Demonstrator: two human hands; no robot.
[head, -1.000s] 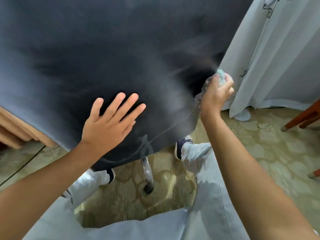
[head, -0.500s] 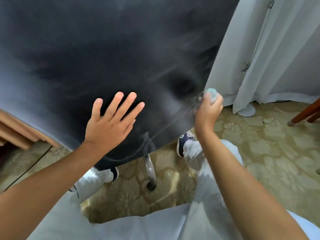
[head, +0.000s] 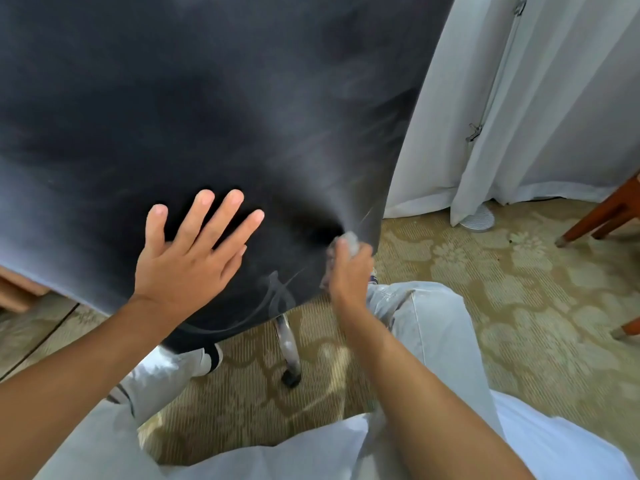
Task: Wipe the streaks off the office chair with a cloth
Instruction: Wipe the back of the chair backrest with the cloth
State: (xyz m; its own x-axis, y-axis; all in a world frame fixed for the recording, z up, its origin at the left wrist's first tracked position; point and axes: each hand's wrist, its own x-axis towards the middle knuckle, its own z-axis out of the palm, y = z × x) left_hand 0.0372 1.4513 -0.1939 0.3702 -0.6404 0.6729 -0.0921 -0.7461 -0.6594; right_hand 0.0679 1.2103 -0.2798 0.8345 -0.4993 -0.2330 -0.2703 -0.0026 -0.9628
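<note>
The left hand [head: 187,268] lies flat with fingers spread against the dark back of the office chair [head: 214,116]. Just right of it, pale streaks [head: 277,292] mark the lower edge. The right hand [head: 349,268] grips a bunched cloth [head: 351,241], pressing it to the chair's lower right corner.

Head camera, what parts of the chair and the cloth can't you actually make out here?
- Chair: its top and left side are cut off by the frame edges of the head view.
- Cloth: mostly hidden inside the right hand gripping it; colour and size unclear.
- Chair base: only one leg shows; the rest is hidden behind the chair back.
- Surface under the flat left hand: covered, so streaks there can't be judged.
</note>
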